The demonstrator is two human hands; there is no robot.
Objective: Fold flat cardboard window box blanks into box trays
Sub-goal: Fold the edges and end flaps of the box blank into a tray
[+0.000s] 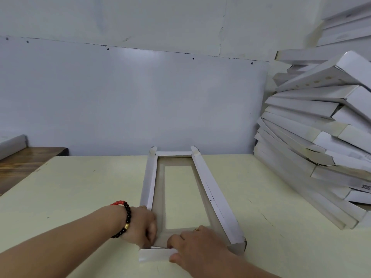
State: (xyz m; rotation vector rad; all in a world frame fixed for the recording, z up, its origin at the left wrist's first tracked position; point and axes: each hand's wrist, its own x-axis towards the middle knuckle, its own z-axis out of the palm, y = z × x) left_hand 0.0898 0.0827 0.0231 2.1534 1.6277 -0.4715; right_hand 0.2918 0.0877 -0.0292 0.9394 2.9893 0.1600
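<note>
Left hand [141,227], beaded bracelet [125,219] at the wrist, has its fingers curled and pinching the near left corner of the window box blank [160,199], where the left side wall meets the near end flap. Right hand [197,245] sits just beside it on the same near end: fingers bent over the flap's inner edge, thumb under its outer face, so it grips the near end flap [154,254] as well; a ring shows on one finger. The blank lies lengthwise on the pale table [80,187], its near end at the hands, its far end toward the white wall panel [130,97]. Both long side walls stand partly raised, the right one leaning outward; the far end flap is up, with small corner tabs sticking above it. A clear film window fills the middle of the blank's floor. To the right of the blank, well apart, a leaning stack of folded white boxes [313,125] fans against the wall. To the left of the blank, beyond the table edge, a dark wooden surface [30,159] carries another white box [12,145].
</note>
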